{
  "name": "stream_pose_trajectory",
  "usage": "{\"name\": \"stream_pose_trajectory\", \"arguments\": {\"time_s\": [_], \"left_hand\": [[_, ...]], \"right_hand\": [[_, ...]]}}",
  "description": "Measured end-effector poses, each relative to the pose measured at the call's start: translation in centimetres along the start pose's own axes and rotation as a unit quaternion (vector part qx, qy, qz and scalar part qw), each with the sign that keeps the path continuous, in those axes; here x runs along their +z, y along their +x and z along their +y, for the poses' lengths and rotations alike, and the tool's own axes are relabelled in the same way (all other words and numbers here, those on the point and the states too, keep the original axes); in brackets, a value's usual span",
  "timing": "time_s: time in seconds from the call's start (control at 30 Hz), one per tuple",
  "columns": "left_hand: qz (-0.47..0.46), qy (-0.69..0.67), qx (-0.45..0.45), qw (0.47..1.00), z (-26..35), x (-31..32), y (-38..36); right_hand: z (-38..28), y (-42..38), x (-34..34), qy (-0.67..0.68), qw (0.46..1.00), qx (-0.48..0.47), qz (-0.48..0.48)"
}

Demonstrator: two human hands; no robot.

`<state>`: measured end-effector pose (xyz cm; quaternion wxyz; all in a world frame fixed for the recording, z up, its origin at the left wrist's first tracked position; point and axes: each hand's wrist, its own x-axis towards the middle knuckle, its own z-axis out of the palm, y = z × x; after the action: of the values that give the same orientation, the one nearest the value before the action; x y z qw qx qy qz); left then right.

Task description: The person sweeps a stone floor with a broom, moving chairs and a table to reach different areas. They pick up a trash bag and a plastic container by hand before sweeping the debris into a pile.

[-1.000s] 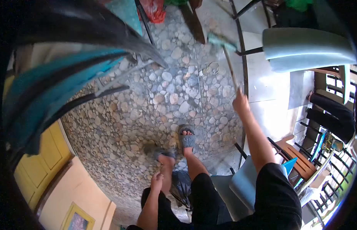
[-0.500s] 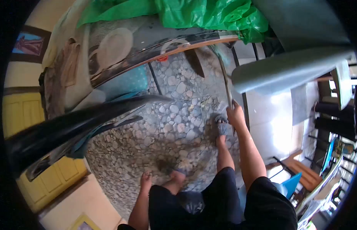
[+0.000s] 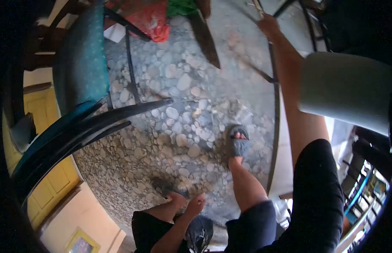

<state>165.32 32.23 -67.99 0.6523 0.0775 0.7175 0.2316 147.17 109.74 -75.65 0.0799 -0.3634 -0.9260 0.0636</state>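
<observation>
My right hand [image 3: 268, 24] is stretched far forward at the top of the view, closed around a long thin broom handle [image 3: 258, 5]. The broom's far end lies outside the view. My left hand [image 3: 197, 204] hangs low by my leg with its fingers loosely curled, and I see nothing in it. Just below it hangs a black plastic bag [image 3: 199, 232]; what holds the bag up is hidden. A piece of clear plastic [image 3: 243, 110] and small scraps lie on the pebble-patterned floor [image 3: 179, 122], ahead of my sandalled foot [image 3: 239, 143].
A chair with a teal dotted seat [image 3: 84, 63] stands on the left, its dark curved frame [image 3: 99, 126] reaching inward. A red plastic bag [image 3: 156, 27] and a dark pointed wooden leg [image 3: 206, 40] are ahead. A pale rounded seat [image 3: 345, 90] juts in from the right.
My view has moved forward and lower. My right hand has reached farther ahead with the broom handle. My left hand has swung inward beside the black bag, and the tabletop has left view.
</observation>
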Motion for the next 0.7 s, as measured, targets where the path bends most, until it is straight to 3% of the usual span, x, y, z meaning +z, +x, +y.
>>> {"name": "stream_pose_trajectory", "arguments": {"time_s": [0.03, 0.07, 0.13, 0.17, 0.2, 0.23, 0.27, 0.3, 0.33, 0.37, 0.43, 0.5, 0.53, 0.6, 0.63, 0.7], "left_hand": [[0.018, -0.004, 0.0, 1.0, -2.8, -0.1, 1.7], [0.042, 0.0, -0.046, 0.998, -6.1, -0.8, 2.4], [0.062, 0.006, -0.135, 0.989, -12.1, -3.0, 3.5], [0.07, 0.011, -0.177, 0.982, -15.0, -3.9, 3.8], [0.079, 0.016, -0.221, 0.972, -17.3, -3.1, 3.8], [0.076, 0.014, -0.221, 0.972, -17.6, -3.1, 3.1], [0.089, 0.012, -0.17, 0.981, -17.6, -2.8, 2.6], [0.102, 0.012, -0.12, 0.988, -17.3, -2.8, 1.9], [0.097, 0.014, -0.118, 0.988, -15.9, -2.8, 1.2], [0.104, -0.021, -0.099, 0.989, -13.5, -2.5, 0.6], [0.105, -0.051, -0.081, 0.99, -10.1, -2.2, -1.0], [0.103, 0.017, -0.028, 0.994, -8.4, -2.4, -2.1], [0.097, -0.016, -0.068, 0.993, -7.4, -2.5, -2.3], [0.1, -0.008, -0.062, 0.993, -6.8, -3.1, -2.6], [0.105, 0.0, -0.061, 0.993, -6.6, -3.4, -2.8], [0.138, 0.032, -0.019, 0.99, -3.8, -4.4, -3.6]], "right_hand": [[-0.9, 0.4, -1.1, 0.108, 0.991, 0.076, -0.021], [-1.0, 0.6, -0.7, 0.027, 0.989, 0.121, -0.078], [-3.4, -2.8, -0.8, 0.028, 0.981, 0.167, -0.097], [-1.6, -4.5, 2.6, 0.02, 0.995, 0.096, -0.001], [-3.2, -7.3, 1.9, 0.075, 0.984, 0.153, -0.057], [-0.8, -9.7, 6.2, 0.038, 0.993, 0.107, -0.027], [-2.2, -14.0, 5.3, 0.071, 0.991, 0.116, -0.006], [-5.6, -17.8, 1.4, 0.065, 0.983, 0.159, -0.061], [-4.4, -22.3, 3.6, -0.21, 0.973, -0.082, -0.058], [-8.7, -25.3, -1.1, 0.091, 0.989, 0.106, 0.04], [-13.2, -30.2, -6.3, 0.105, 0.971, 0.206, -0.054], [-15.3, -33.2, -10.3, 0.068, 0.971, 0.188, -0.132], [-15.6, -34.3, -12.0, 0.066, 0.971, 0.189, -0.132], [-16.1, -34.8, -14.8, 0.162, 0.979, 0.123, -0.022], [-16.9, -33.4, -17.0, 0.203, 0.944, 0.242, -0.1], [-16.4, -29.6, -18.1, 0.135, 0.965, 0.206, -0.089]]}}
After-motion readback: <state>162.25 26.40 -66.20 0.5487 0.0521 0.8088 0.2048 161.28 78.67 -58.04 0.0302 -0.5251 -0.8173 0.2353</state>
